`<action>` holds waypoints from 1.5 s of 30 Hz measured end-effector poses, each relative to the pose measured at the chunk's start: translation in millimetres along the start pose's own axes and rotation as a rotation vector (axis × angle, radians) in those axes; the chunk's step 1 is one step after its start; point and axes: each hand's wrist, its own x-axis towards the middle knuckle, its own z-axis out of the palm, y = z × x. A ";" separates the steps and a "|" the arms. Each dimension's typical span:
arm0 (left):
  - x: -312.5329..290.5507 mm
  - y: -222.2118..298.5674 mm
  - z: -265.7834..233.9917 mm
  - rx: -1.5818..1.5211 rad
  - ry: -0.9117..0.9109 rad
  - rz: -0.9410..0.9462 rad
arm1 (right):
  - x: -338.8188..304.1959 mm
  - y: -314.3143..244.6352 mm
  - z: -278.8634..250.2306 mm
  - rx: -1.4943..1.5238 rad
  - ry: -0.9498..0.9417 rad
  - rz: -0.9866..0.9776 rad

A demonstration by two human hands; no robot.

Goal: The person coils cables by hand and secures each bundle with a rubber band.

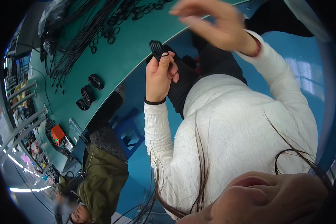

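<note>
A: Item one, the hands?
B: Left hand (159, 76): raised in front of the white-sleeved body, fingers curled, thumb pressed on a small coil of black cable (157, 48). The coil sticks up above the fist, just beside the counter's edge. Black band at the wrist.

A: Right hand (212, 24)?
B: Lifted higher, above and to the right of the coil, apart from it. Fingers loosely spread and blurred; nothing visible in it.

A: Item two, nearest surface?
B: Green counter (130, 56), curving across the upper left.

A: Contents?
B: Three finished black cable coils (89, 93) in a short row near the counter's edge, left of the held coil. A large loose bundle of black cables (76, 41) further back, ends trailing toward the row. A scatter of small black rings (117, 22) at the top.

A: Further out?
B: An orange device (57, 134) at the counter's far left end. A blue stool (128, 128) on the blue floor (302, 59) below the counter. Another person in an olive jacket (102, 179), lower left, near the stool.

A: Anything dark under the left hand?
B: Dark clothing over the lap; kind cannot be told.
</note>
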 end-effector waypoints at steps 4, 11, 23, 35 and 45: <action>4.0 -3.1 6.0 0.048 -0.030 -0.061 | -10.9 29.9 47.6 0.240 -0.473 0.344; -3.1 1.6 0.1 -0.173 -0.201 -0.065 | -3.5 40.6 48.2 0.465 -0.613 0.562; -3.7 -8.5 -15.2 0.054 -0.072 0.043 | -0.7 35.9 45.6 0.430 -0.632 0.534; -8.5 -10.7 -7.1 0.040 -0.053 0.154 | 1.8 37.5 55.3 0.424 -0.574 0.559; -6.6 -13.6 -5.3 0.010 -0.032 0.198 | -24.7 42.7 53.1 0.374 -0.537 0.626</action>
